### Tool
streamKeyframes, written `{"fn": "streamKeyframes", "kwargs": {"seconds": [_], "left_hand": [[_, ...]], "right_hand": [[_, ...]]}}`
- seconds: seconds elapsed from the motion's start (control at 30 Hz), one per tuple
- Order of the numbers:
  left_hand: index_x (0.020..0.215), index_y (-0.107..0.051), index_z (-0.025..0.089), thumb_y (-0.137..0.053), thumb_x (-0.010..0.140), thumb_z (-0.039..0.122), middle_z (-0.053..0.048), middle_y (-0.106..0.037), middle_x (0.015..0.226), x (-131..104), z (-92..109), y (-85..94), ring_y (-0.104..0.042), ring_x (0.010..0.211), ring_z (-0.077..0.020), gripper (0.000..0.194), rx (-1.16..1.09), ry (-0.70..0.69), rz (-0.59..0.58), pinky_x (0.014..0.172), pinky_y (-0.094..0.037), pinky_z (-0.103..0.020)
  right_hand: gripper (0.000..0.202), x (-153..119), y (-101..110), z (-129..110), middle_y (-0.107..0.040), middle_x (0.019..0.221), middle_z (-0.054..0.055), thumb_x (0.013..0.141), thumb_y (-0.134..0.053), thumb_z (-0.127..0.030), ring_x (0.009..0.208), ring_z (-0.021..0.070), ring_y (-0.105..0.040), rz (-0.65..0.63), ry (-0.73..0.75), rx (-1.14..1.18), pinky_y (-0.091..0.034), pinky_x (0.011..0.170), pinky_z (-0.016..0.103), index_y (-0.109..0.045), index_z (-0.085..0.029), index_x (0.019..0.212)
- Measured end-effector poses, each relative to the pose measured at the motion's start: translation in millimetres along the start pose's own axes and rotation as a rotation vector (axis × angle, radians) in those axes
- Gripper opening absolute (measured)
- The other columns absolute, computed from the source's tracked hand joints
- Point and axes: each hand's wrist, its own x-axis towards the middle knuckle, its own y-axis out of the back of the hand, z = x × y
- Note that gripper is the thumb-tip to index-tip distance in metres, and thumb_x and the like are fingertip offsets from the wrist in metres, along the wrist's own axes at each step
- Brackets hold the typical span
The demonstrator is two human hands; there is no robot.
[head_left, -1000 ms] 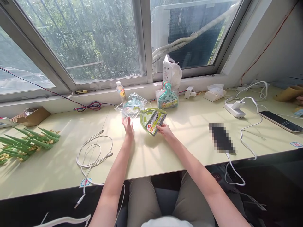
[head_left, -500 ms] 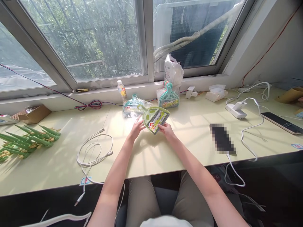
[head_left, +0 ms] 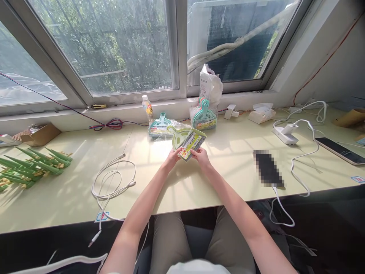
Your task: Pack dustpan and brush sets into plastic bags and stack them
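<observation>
Both hands hold a green dustpan and brush set (head_left: 181, 136) with a yellow and red label, tilted above the table. My left hand (head_left: 172, 159) grips its lower left edge, fingers closed near the label's corner. On the lower right edge, my right hand (head_left: 201, 156) pinches the brush and label side. Behind the set lies a teal dustpan set in clear wrap (head_left: 160, 127). A wrapped stack of teal and red dustpans (head_left: 203, 117) leans upright near the window sill.
A bottle (head_left: 147, 105) and a white paper bag (head_left: 210, 85) stand at the back. White cable coils (head_left: 114, 196) lie left, beyond them green plastic plants (head_left: 31, 167). On the right are a blurred dark device (head_left: 268, 169), a power adapter (head_left: 285, 135) and a phone (head_left: 339, 149).
My left hand has moved right and down along the green set, from its left side to the label's lower corner. My right hand keeps its grip.
</observation>
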Motion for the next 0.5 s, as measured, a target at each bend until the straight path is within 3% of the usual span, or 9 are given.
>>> {"fn": "streamKeyframes", "kwargs": {"seconds": [0.13,0.3,0.5], "left_hand": [[0.123,-0.071,0.013,-0.082,0.078,0.046,-0.013,-0.078,0.112,-2,3,0.8,-0.071,0.111,-0.0309,0.057,0.011,0.011,0.019,0.097,-0.054,-0.043],[0.12,-0.074,0.014,-0.085,0.076,0.044,-0.015,-0.075,0.122,-6,8,-1.3,-0.068,0.119,-0.035,0.055,0.056,0.091,-0.084,0.1,-0.053,-0.047],[0.116,-0.075,0.015,-0.084,0.077,0.046,-0.015,-0.076,0.12,-2,5,1.9,-0.067,0.121,-0.0371,0.05,0.06,0.031,-0.076,0.104,-0.05,-0.048]], "right_hand": [[0.042,1,1,-4,-0.081,0.101,0.01,0.061,-0.094,-0.037,0.104,0.0318,-0.076,-0.031,-0.008,-0.019,-0.064,0.093,0.048,-0.071,-0.019,0.092],[0.048,0,11,-19,-0.081,0.1,0.011,0.055,-0.098,-0.039,0.101,0.0329,-0.077,-0.09,-0.02,-0.003,-0.065,0.091,0.048,-0.074,-0.018,0.091],[0.051,2,27,-34,-0.082,0.099,0.011,0.05,-0.1,-0.037,0.1,0.0343,-0.077,-0.135,-0.054,-0.067,-0.064,0.091,0.049,-0.077,-0.017,0.091]]}}
